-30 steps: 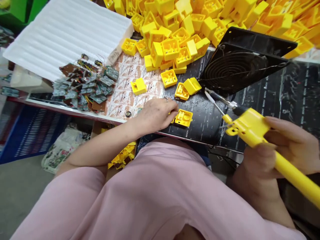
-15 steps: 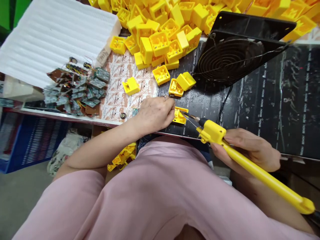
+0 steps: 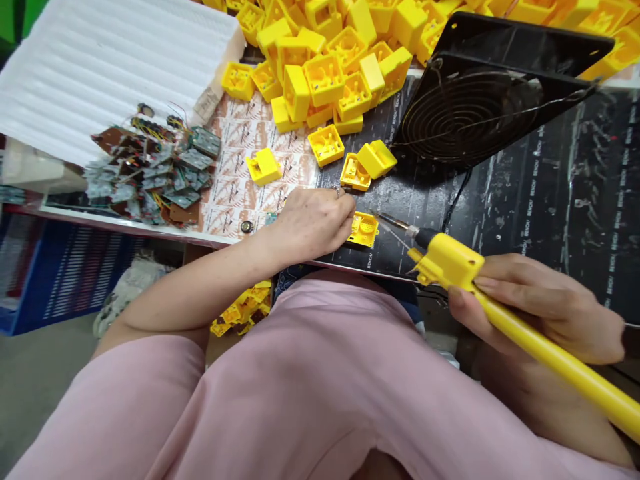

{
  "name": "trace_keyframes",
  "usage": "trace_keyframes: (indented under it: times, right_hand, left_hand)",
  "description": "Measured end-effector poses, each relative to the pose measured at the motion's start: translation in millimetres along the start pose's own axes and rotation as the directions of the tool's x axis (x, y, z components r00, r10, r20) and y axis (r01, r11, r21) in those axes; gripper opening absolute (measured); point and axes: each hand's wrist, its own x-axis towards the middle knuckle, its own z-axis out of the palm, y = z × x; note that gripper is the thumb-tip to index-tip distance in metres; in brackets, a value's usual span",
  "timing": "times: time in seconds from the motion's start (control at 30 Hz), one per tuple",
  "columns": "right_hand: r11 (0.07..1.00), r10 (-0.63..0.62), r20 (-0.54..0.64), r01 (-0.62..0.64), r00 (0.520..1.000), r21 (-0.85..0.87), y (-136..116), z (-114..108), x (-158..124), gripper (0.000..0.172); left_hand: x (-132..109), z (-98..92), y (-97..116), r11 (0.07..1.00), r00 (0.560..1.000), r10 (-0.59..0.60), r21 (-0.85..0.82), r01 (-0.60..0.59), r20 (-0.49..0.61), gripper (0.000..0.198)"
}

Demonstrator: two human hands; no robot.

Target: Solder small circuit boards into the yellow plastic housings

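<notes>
My right hand [image 3: 545, 307] grips a yellow soldering iron [image 3: 453, 260], its metal tip pointing left and a thin wire guide under it. The tip is just right of a small yellow plastic housing [image 3: 365, 229] with a round perforated patch, lying near the bench's front edge. Closed over the left end of that housing is my left hand [image 3: 317, 223], a ring on one finger; its fingertips are hidden. Just beyond, two yellow cases [image 3: 355, 172] lean together. Left of my left hand, a small round metal part [image 3: 247, 227] lies on patterned paper.
A black fan [image 3: 465, 117] stands at the back right, its cable running forward. Many yellow cases [image 3: 320, 73] are heaped behind. Circuit boards with wires [image 3: 155, 170] pile up at left beside white foam sheets [image 3: 110, 67]. Below are a blue crate [image 3: 60, 273] and more yellow parts [image 3: 243, 307].
My right hand has drawn the soldering iron back to the right, so its tip has left the yellow housing. My left hand stays over the housing, nearly still.
</notes>
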Motion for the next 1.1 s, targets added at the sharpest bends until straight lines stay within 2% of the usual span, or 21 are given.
trace_keyframes:
  times: [0.13,0.27,0.4,0.53,0.6,0.67,0.73,0.83,1.0,1.1]
  right_hand:
    - [0.997,0.078,-0.045,-0.077,0.996,0.012,0.4,2.2,-8.5,0.023]
    - [0.992,0.124,-0.187,-0.114,0.975,0.061,1.1,12.9,-22.1,0.02]
    - [0.973,0.224,-0.18,-0.229,0.958,-0.009,1.0,19.4,-30.2,0.03]
    - [0.986,0.144,-0.245,-0.16,0.959,-0.047,6.4,18.1,-35.1,0.05]
    - [0.995,0.097,-0.207,-0.1,0.974,-0.003,10.1,15.9,-36.6,0.045]
    - [0.994,0.075,-0.135,-0.063,0.988,0.092,11.7,14.3,-36.6,0.029]
    - [0.986,0.057,-0.089,-0.041,0.994,0.163,10.5,14.0,-34.1,0.021]
    - [0.99,0.038,-0.067,-0.028,0.997,0.139,5.7,14.2,-25.3,0.024]
    - [0.987,-0.095,-0.003,0.095,0.995,0.13,2.1,10.9,-10.3,0.021]
    - [0.984,-0.103,-0.02,0.105,0.995,0.145,2.8,10.4,-8.4,0.024]
  left_hand:
    - [-0.3,0.1,-0.1,1.0,1.0,0.005,0.013,-0.005,-0.01,0.028]
    - [0.2,-0.4,1.2,0.999,1.0,0.01,0.031,-0.01,-0.024,0.028]
    - [-1.0,-0.2,1.0,0.999,0.998,0.031,0.021,-0.03,-0.047,0.03]
    - [-7.6,4.6,-6.1,0.994,0.971,0.086,-0.048,-0.099,-0.223,0.031]
    - [-11.5,7.8,-10.5,0.986,0.967,0.057,-0.137,-0.094,-0.247,0.025]
    - [-14.1,10.0,-13.1,0.973,0.976,0.029,-0.216,-0.077,-0.215,0.021]
    - [-14.7,10.4,-13.1,0.966,0.985,0.036,-0.248,-0.078,-0.17,0.021]
    - [-12.0,8.0,-9.2,0.97,0.991,0.05,-0.231,-0.079,-0.126,0.024]
    - [-4.3,2.8,-2.8,0.98,0.996,0.06,-0.186,-0.073,-0.071,0.022]
    - [-1.1,1.6,-1.6,0.983,0.996,0.069,-0.164,-0.077,-0.054,0.021]
